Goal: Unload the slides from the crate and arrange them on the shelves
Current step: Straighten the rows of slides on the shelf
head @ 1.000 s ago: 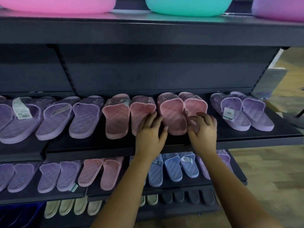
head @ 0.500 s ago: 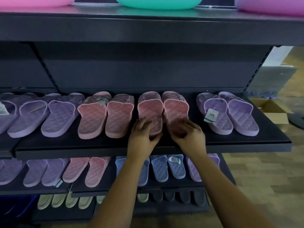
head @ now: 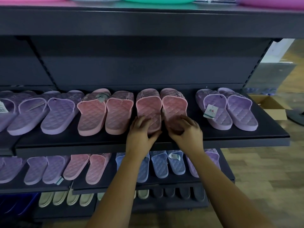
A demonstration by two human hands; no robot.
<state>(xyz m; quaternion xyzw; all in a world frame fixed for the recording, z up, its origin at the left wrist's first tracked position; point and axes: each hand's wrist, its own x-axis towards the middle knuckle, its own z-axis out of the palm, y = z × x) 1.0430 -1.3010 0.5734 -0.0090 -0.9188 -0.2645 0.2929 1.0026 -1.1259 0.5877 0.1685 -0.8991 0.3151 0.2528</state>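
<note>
- A dark shelving unit fills the view, with a wood-patterned floor (head: pixel 263 170) to its right and an open cardboard box (head: pixel 269 106) on that floor beyond the shelf end.
- The top shelf (head: pixel 148 20) carries coloured plastic tubs, a teal one (head: pixel 158 0) in the middle with pink ones on either side.
- The middle shelf (head: pixel 69 142) holds a row of quilted slides, heels toward the camera: purple pairs at the left (head: pixel 42 112), a pink pair (head: pixel 105 112), a second pink pair, and a purple pair (head: pixel 228 109) at the right with a white tag (head: pixel 209 111) on it.
- The lower shelf (head: pixel 148 185) holds purple, pink and blue slides; beneath it stand cream and dark ones.
- The second pink pair sits at the centre of the middle shelf, its two slides side by side and touching.
- The left hand (head: pixel 141 137) rests on the heel of the left pink slide (head: pixel 148 107), fingers spread over the footbed and thumb by the heel edge.
- The right hand (head: pixel 187 132) cups the heel of the right pink slide (head: pixel 174 106), fingers curled over the top and thumb under the heel edge.
</note>
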